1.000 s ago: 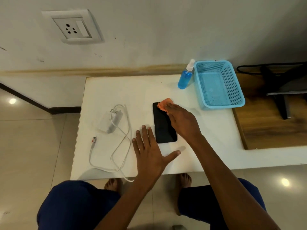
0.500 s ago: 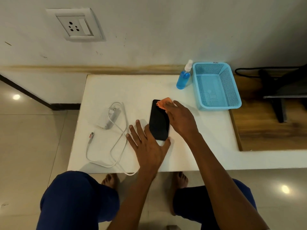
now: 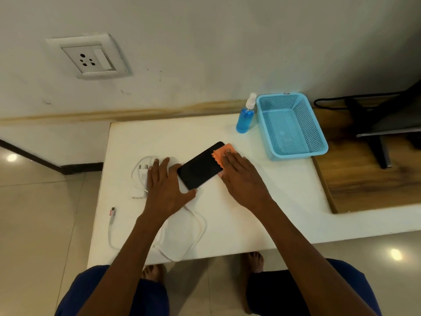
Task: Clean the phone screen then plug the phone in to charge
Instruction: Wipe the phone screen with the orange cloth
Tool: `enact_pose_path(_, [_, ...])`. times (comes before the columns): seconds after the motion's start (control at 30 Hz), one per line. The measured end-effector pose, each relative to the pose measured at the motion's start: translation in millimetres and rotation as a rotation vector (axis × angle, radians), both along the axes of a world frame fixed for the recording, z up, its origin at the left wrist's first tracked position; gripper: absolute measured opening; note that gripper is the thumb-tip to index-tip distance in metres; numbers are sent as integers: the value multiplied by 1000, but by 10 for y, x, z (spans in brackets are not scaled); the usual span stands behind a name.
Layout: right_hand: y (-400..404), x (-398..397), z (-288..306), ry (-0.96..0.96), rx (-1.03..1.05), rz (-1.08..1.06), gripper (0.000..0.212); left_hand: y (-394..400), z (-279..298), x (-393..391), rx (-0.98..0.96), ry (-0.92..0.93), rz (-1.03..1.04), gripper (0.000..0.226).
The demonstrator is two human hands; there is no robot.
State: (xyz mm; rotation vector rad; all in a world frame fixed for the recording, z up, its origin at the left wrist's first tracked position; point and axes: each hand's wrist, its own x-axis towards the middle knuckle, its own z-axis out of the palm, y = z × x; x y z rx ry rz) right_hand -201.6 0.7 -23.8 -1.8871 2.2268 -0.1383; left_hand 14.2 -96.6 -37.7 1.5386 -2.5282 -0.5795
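Observation:
A black phone (image 3: 200, 168) lies screen up and turned diagonally on the white table (image 3: 250, 213). My right hand (image 3: 239, 176) presses an orange cloth (image 3: 221, 152) flat against the phone's right edge. My left hand (image 3: 165, 188) rests flat, fingers spread, at the phone's lower left corner, thumb touching its bottom edge. It partly covers the white charger plug (image 3: 142, 176), whose cable (image 3: 193, 238) loops toward the table's front edge and ends in a connector (image 3: 112, 211) hanging past the left edge. A wall socket (image 3: 91, 58) sits up left.
A blue spray bottle (image 3: 245, 118) stands at the table's back, next to an empty blue mesh basket (image 3: 290, 126). Right of the table lies a wooden surface (image 3: 369, 179) with a dark stand (image 3: 378, 142). My knees and bare feet show below the table.
The phone has rotated from upright to diagonal, its top end swung right. My left hand slid left over the charger and my right hand moved to the phone's right side with the cloth.

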Motion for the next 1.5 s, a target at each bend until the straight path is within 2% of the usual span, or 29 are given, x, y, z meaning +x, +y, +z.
enact_pose_path(0.13, [74,-36,-22,88,62,36,74,-57,22,-5,13,-48,-42,95])
enact_pose_path(0.23, [94,-80,-27,126,52,40,75,-30,51,-10,20,-46,-40,94])
enact_pose_path(0.4, [34,-26,-51,13,34,27,81,-61,107,-17,48,-10,-17,85])
enact_pose_path(0.63, [40,-4,-32,-47,25,28,83,-81,95,-16,67,-12,-5,86])
enact_pose_path(0.9, [87,54,-26,26,-58,118,73,-84,124,-11,75,-41,-2,87])
enact_pose_path(1.13, [70,-48,33,24,-60,24,71,-87,137,-29,83,-50,-4,86])
enact_pose_path(1.2, [63,-92,58,-14,-148,-3,63,-88,142,-33,82,-50,-3,86])
enact_pose_path(1.3, [51,-169,4,-10,-396,47,46,-86,148,-32,87,-54,-2,86])
enact_pose_path(1.37, [30,-214,-38,-9,-468,50,45,-84,155,-36,92,-48,-1,86])
enact_pose_path(1.43, [23,-235,-44,-5,-470,86,49,-80,165,-40,93,-50,-3,86])
enact_pose_path(1.5, [36,-221,-20,18,-321,111,51,-81,173,-42,91,-50,-4,86])
